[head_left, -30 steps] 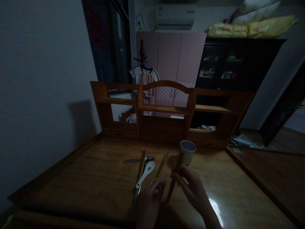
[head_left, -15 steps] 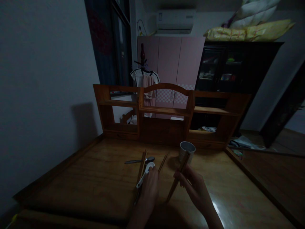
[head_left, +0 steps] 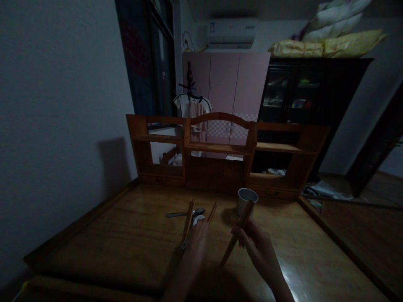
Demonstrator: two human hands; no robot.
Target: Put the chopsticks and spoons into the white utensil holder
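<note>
My right hand is closed round a bundle of wooden chopsticks, held slanting with the lower ends at the tabletop and the upper ends in front of a grey metal cup. My left hand reaches down at the middle, its fingers bent and partly hidden. Another pair of chopsticks sticks out from beneath its fingers. Under the same hand a white spoon is mostly covered. Just left of it lie more chopsticks, crossing a metal spoon.
The wooden desk carries a low shelf unit along its back edge. A wall closes off the left side. Raised edging runs along the right. Beyond stand a pink wardrobe and a dark cabinet.
My left hand has shifted forward over the white spoon, covering more of it. The chopsticks by its fingers have swung left at their far ends. My right hand stays nearly still.
</note>
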